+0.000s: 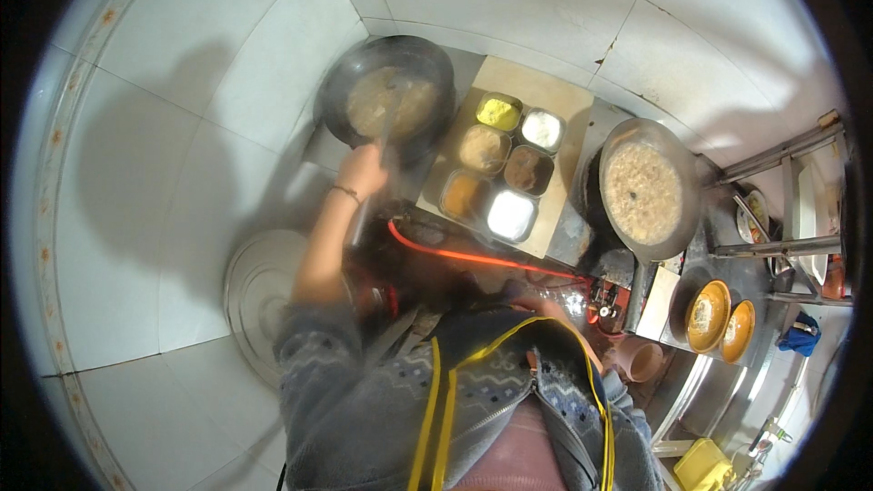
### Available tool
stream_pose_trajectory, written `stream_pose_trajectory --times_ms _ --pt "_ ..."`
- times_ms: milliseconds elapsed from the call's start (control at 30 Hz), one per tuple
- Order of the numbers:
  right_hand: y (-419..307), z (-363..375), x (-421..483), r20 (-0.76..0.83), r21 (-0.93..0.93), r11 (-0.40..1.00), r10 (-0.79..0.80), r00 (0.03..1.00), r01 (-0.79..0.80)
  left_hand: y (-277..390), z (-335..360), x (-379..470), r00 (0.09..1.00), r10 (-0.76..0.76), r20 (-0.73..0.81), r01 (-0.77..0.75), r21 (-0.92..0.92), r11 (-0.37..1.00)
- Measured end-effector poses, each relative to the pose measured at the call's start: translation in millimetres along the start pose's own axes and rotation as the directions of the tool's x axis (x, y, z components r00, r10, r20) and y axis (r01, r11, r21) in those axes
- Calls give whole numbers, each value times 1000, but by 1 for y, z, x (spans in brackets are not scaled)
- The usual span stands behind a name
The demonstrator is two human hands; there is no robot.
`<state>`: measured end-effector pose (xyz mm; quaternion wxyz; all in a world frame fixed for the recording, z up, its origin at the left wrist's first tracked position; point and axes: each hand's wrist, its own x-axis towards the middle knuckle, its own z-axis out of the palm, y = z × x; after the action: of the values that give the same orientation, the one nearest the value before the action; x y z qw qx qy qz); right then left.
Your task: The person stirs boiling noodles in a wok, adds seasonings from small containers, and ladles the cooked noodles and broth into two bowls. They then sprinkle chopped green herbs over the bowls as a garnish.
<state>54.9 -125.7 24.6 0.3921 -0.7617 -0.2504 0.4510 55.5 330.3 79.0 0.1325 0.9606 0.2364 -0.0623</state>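
My left hand (365,169) is closed around the handle of a long metal cooking utensil (389,119). The utensil's far end reaches into the pale, soupy food (409,106) in a dark wok (434,65) at the back left; steam or haze blurs its head. My right hand (535,303) is low in front of my body, partly hidden by the apron (443,409); its fingers do not show clearly. To the right of the left wok, several square metal containers of seasonings stand on a pale board (539,75), with yellow, white, beige, brown and orange contents.
A second wok (687,198) at right holds pale, lumpy food, its handle (638,296) pointing towards me. Two orange bowls (724,317) stand beyond it, near a metal rack (777,246). An orange hose (464,257) runs below the board. A large round lid (249,300) leans at left.
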Motion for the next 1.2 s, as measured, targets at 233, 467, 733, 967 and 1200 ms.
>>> stream_pose_trajectory --times_ms 233,467,733,967,1200 --pt "4 3 13 98 6 987 -159 982 159 -3 -55 -81 989 51 142 -85 240 967" --pt "-8 2 15 150 21 991 -131 980 129 6 -97 -156 995 -84 63 64 262 963" --pt "-2 6 10 64 40 986 -162 985 160 -8 -47 -107 989 -94 110 72 185 980" --pt "4 5 -7 23 69 994 -86 996 84 -46 -6 -16 990 -112 -86 103 -105 989" --pt "11 10 -16 -76 86 996 -10 997 17 -99 8 15 929 -233 -287 48 -533 845"
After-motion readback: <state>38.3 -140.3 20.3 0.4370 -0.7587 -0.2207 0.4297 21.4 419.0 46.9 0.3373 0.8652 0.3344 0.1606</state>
